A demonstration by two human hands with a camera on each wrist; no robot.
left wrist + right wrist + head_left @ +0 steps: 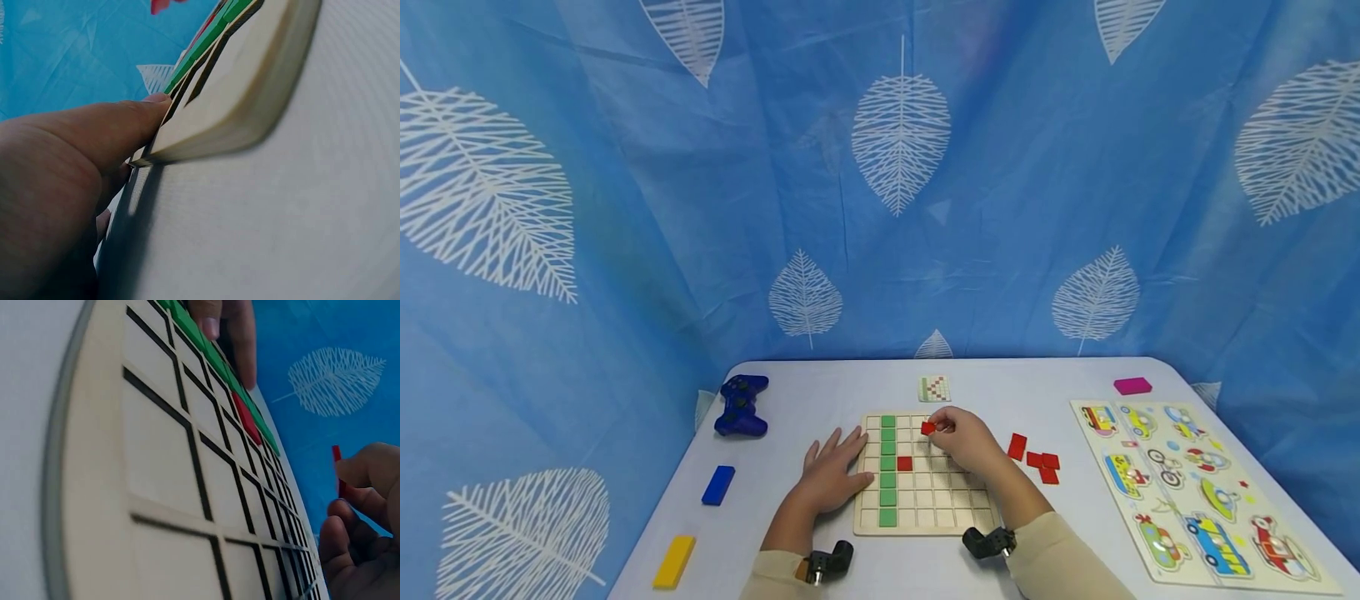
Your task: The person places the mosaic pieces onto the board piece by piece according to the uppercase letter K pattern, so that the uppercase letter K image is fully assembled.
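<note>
A wooden grid board [934, 522] lies on the white table, with green square tiles [887, 497] filling its second column from the left. One red tile [905, 463] sits in a cell near the middle. My right hand [967, 439] pinches another red tile [928, 428] between thumb and fingertips over the board's far part; in the right wrist view that tile [338, 469] stands on edge, raised off the grid. My left hand [832, 475] lies spread at the board's left edge, its thumb on the rim [206, 128] in the left wrist view.
Several loose red tiles [1049, 476] lie right of the board. A small pattern card [934, 388] is behind it. A vehicle picture puzzle [1157, 533] and a magenta block [1132, 386] lie at the right. On the left are a blue game controller [742, 406], a blue block [718, 485] and a yellow block [674, 562].
</note>
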